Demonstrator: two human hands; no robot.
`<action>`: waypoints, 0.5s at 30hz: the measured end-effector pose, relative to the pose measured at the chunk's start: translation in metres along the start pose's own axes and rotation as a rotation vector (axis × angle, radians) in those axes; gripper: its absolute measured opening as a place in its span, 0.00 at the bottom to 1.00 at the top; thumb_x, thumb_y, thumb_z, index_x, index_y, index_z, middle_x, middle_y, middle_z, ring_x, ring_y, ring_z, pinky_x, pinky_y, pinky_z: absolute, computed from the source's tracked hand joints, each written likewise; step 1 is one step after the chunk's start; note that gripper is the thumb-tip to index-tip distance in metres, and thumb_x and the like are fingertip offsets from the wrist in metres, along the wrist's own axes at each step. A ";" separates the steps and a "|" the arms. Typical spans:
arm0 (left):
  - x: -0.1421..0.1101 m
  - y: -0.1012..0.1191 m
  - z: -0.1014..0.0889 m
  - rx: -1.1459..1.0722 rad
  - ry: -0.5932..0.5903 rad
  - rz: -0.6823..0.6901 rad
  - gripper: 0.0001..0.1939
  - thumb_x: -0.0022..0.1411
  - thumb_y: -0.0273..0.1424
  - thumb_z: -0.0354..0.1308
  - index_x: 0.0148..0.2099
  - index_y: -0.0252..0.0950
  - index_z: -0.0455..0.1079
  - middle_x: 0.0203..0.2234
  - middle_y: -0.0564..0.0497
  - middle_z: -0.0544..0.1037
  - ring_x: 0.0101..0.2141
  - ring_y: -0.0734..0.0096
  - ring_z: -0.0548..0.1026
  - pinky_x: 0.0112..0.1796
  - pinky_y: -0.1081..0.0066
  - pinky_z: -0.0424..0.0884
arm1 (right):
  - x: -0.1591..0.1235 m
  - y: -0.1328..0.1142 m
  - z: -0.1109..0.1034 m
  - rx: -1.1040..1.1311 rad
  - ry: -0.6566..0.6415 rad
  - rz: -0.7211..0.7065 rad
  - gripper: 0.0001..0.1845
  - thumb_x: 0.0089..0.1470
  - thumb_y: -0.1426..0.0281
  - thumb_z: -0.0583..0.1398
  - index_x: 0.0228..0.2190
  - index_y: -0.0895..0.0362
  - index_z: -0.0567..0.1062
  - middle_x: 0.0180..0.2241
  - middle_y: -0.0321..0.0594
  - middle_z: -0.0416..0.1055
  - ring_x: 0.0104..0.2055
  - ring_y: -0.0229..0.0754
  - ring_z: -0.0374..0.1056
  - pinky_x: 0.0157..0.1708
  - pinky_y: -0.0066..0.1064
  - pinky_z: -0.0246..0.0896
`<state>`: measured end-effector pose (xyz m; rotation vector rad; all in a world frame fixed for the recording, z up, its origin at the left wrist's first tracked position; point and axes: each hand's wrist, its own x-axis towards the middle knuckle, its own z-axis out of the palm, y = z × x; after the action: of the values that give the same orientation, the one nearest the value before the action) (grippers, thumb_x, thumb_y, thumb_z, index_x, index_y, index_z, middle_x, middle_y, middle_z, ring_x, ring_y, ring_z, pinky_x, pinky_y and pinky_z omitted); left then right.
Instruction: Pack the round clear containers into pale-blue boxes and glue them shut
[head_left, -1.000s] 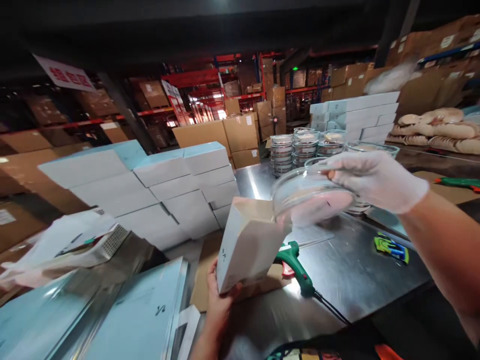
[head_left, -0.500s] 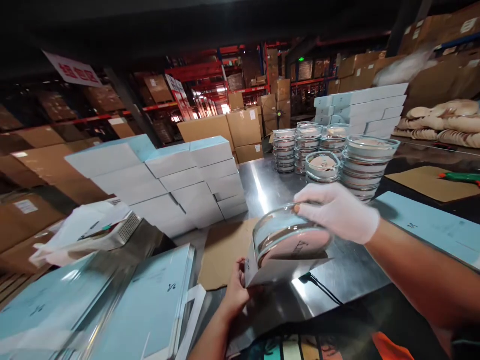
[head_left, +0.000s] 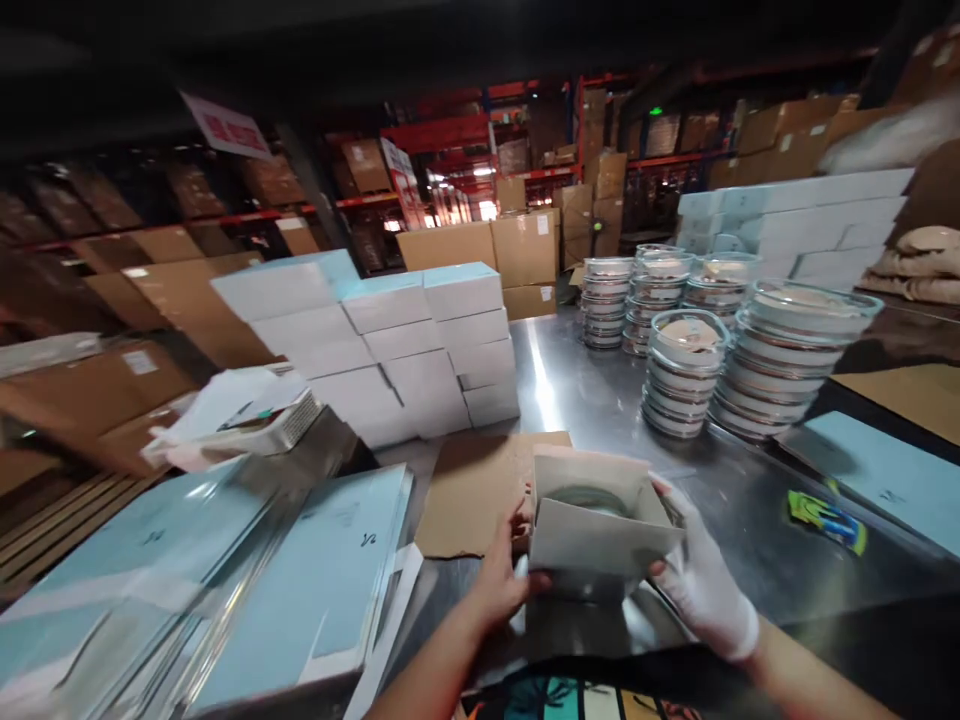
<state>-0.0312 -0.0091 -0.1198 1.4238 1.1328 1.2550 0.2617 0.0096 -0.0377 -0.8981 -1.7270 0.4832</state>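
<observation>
An open pale box (head_left: 600, 535) sits low in the middle of the view, above the steel table's near edge. Inside it lies a round glass dish (head_left: 592, 497), partly hidden by the box walls. My left hand (head_left: 504, 570), bare, grips the box's left side. My right hand (head_left: 701, 580), in a white glove, grips the box's right side. Both hands have their fingers wrapped round the box.
Stacks of round glass dishes (head_left: 686, 370) stand on the steel table (head_left: 570, 400) at the right. Stacked light-blue boxes (head_left: 390, 340) rise at the left. Flat blue carton blanks (head_left: 300, 590) lie near left, a cardboard sheet (head_left: 472, 485) under the box, a green-yellow tool (head_left: 825, 520) at the right.
The glass dish that my right hand carried has gone down into the box. My right hand has let go of it and moved to the box's right side. The view has shifted left.
</observation>
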 end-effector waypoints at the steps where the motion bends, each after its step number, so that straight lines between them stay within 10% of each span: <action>1: 0.000 0.003 0.002 -0.018 0.048 0.063 0.60 0.46 0.60 0.75 0.72 0.38 0.58 0.62 0.34 0.70 0.61 0.40 0.71 0.62 0.45 0.67 | -0.009 0.007 0.009 -0.020 -0.014 -0.001 0.38 0.63 0.46 0.62 0.67 0.48 0.69 0.67 0.53 0.71 0.65 0.61 0.72 0.62 0.53 0.73; 8: 0.006 0.045 0.019 0.060 0.137 0.459 0.33 0.61 0.64 0.62 0.43 0.36 0.78 0.46 0.39 0.74 0.48 0.50 0.75 0.51 0.54 0.74 | 0.013 -0.004 0.044 0.082 -0.045 0.298 0.28 0.50 0.35 0.62 0.44 0.35 0.86 0.56 0.48 0.80 0.65 0.75 0.69 0.62 0.69 0.67; 12: 0.006 0.039 0.022 -0.004 0.346 0.427 0.39 0.65 0.64 0.56 0.61 0.37 0.70 0.55 0.35 0.72 0.56 0.46 0.74 0.58 0.51 0.72 | 0.035 -0.017 0.062 0.081 0.054 0.478 0.31 0.51 0.43 0.64 0.50 0.48 0.78 0.54 0.50 0.80 0.62 0.70 0.73 0.68 0.68 0.62; 15: 0.004 0.022 0.014 0.134 0.249 0.485 0.40 0.63 0.61 0.62 0.64 0.38 0.69 0.62 0.33 0.68 0.65 0.40 0.68 0.65 0.46 0.66 | 0.040 -0.020 0.068 0.127 0.126 0.428 0.31 0.50 0.48 0.65 0.53 0.46 0.71 0.58 0.48 0.76 0.65 0.67 0.70 0.70 0.65 0.59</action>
<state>-0.0156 -0.0098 -0.0982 1.7462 1.0840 1.7616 0.1861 0.0351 -0.0222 -1.1841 -1.3740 0.7900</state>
